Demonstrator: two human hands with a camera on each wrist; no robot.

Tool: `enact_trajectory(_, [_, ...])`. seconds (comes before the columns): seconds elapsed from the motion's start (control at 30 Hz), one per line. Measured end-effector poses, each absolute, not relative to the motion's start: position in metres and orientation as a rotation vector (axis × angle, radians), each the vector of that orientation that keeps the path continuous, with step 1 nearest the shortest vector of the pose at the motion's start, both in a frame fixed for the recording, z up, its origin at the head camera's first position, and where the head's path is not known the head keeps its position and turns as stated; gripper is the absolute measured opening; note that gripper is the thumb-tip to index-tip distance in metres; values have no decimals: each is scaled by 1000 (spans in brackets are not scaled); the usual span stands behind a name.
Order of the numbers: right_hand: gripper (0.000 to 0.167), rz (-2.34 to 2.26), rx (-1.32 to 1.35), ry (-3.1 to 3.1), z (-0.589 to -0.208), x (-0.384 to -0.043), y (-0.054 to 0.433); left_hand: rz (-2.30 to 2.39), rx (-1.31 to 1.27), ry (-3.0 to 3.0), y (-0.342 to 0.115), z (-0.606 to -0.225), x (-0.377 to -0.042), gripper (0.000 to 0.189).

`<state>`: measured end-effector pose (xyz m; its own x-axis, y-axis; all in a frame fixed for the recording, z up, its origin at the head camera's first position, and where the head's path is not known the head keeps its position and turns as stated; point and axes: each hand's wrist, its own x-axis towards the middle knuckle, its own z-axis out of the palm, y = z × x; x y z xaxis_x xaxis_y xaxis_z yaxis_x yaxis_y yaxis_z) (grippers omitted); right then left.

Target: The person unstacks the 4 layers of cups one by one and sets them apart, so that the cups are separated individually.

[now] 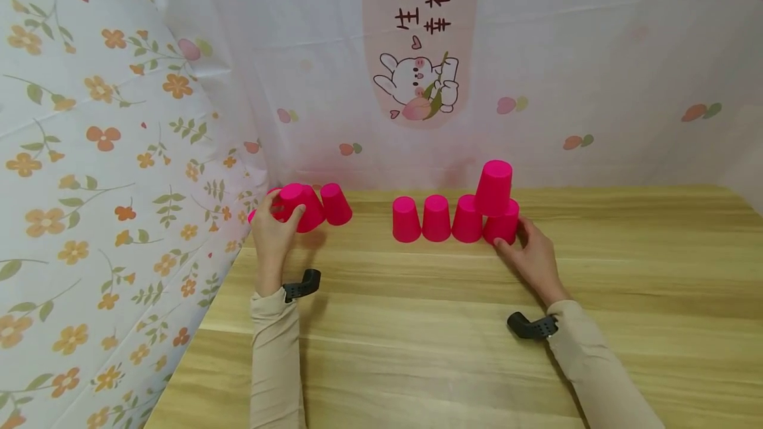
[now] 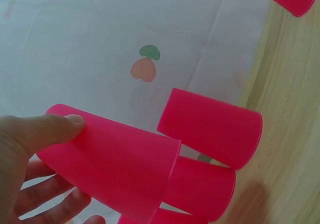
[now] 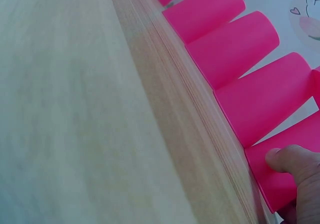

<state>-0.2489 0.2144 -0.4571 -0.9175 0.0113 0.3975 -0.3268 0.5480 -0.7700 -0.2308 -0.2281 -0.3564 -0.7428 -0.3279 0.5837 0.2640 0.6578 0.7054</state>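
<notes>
My left hand (image 1: 273, 234) grips an upside-down pink plastic cup (image 2: 117, 156), thumb on one side and fingers round the other. Other pink cups stand just behind it, partly hidden by the held cup, with one cup (image 1: 336, 205) showing at their right. My right hand (image 1: 533, 253) holds the rightmost cup (image 3: 285, 169) of a row of several upside-down cups between thumb and fingers. One more cup (image 1: 494, 189) rests on top, bridging the two rightmost cups of that row. At the row's left end stands a cup (image 1: 406, 220).
The wooden table (image 1: 417, 336) reaches back to a white printed curtain (image 1: 310, 58). A flowered curtain (image 1: 107, 184) hangs along the left edge. Dark wrist mounts (image 1: 533, 328) sit on both sleeves. A gap of bare table lies between the two cup groups.
</notes>
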Motion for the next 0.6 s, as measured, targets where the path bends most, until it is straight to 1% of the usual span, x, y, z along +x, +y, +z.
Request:
enact_trajectory(0.33, [58,1308,260,-2444,-455,-250,215,-892,149,-2352,-236,-365,-231,52])
enact_trajectory(0.6, [59,1298,247,-2456,-455,-250,214,-900,212,-2409,-239,-371,-234,50])
